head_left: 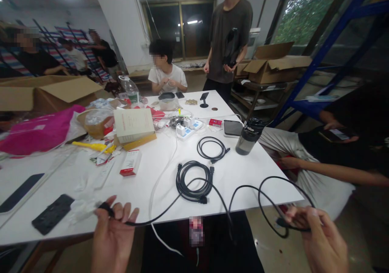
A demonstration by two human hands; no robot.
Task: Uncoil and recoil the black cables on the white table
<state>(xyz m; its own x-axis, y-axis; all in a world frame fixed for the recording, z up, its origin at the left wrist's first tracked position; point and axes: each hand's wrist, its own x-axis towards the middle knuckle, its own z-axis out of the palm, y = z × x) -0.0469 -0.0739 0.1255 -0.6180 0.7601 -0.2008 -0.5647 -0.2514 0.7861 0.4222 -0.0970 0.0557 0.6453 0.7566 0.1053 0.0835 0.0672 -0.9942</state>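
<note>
Fingers of our left hand and right hand pinch the black cable; we should lift its slack over the coil.

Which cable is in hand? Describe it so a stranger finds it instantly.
Look at the white table, near edge. The black cable runs loose there, one end in the left hand, the other in the right hand. Unlike the large coil and small coil lying on the tabletop, it is unwound and held.
</note>
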